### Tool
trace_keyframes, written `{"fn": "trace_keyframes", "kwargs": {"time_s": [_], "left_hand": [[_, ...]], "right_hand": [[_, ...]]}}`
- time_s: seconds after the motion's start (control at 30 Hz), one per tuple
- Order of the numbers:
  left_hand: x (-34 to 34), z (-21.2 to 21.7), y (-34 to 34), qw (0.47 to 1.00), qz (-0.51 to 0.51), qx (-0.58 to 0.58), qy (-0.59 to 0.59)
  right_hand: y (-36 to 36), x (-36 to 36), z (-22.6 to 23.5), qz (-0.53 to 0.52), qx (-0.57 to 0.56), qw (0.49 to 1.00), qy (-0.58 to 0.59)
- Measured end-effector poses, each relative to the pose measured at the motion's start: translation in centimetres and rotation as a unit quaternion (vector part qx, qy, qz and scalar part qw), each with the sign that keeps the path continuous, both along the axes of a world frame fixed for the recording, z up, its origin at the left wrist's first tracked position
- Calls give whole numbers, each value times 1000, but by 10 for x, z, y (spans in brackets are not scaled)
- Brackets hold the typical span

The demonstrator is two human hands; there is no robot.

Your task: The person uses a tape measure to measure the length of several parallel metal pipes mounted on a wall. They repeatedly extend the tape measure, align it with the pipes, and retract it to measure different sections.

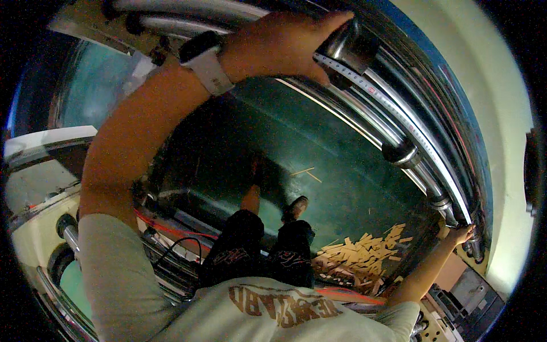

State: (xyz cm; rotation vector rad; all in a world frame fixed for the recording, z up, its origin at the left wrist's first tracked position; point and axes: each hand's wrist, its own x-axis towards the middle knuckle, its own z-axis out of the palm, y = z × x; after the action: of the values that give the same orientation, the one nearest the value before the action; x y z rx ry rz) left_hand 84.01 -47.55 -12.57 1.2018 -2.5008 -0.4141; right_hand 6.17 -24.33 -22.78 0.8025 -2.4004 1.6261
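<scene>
My left hand (285, 45), a watch on its wrist, is wrapped round the dark, shiny case of a tape measure (346, 50) at the top of the view. From the case the pale tape blade (411, 124) runs out to the right and toward me, along a metal shaft (370, 117) with ring collars (401, 155). At the far right end of that blade, my right hand (461, 233) is closed, small in view, with the fingers pinching the tape's end against the machine. The exact grip of those fingertips is partly hidden.
Long rollers (188, 25) and bars curve along the machine's far side, beside a cream-coloured panel (496, 114). Below, a heap of cardboard scraps (364, 256) lies on the green floor (342, 182). Red cables (165, 228) run by my legs. A dark box (473, 288) stands lower right.
</scene>
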Motion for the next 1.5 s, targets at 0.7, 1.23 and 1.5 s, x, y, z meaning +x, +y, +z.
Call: {"fn": "trace_keyframes", "kwargs": {"time_s": [0.7, 1.23, 1.5], "left_hand": [[-7, -27, -2, 992, -28, -123, 31], [-11, -15, 1, 994, -14, -107, -1], [8, -20, -24, 976, -155, 90, 124]], "right_hand": [[11, -5, -1, 69, -11, 996, 59], [-20, 111, 49, -23, -157, 972, -173], [44, -36, 34, 61, 215, 963, 152]]}}
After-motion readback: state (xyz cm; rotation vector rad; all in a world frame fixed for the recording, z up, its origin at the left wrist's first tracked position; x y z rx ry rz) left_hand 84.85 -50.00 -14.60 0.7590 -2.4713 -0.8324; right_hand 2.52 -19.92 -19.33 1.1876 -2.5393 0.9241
